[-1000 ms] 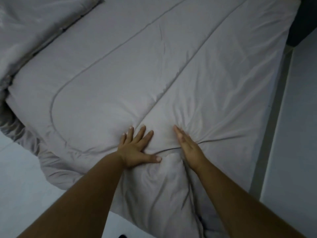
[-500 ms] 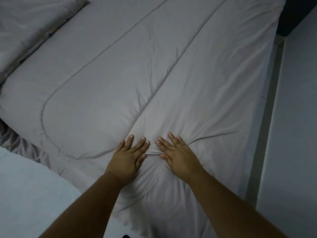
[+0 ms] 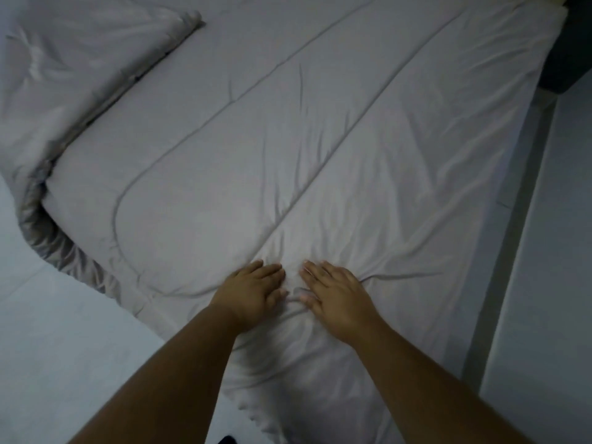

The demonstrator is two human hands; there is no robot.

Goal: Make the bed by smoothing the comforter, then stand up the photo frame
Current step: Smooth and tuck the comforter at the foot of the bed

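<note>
From the head view, the grey comforter [image 3: 320, 139] lies spread over the bed — its long quilted seams run away from the person, slanting up to the right. Left hand [image 3: 253, 291] and right hand [image 3: 336, 294] press flat, fingers spread, side by side on its near end.

Dim light; pale floor [image 3: 48, 331] left, pale wall [image 3: 551, 251] right, dark furniture [image 3: 573, 49] top-right.
</note>
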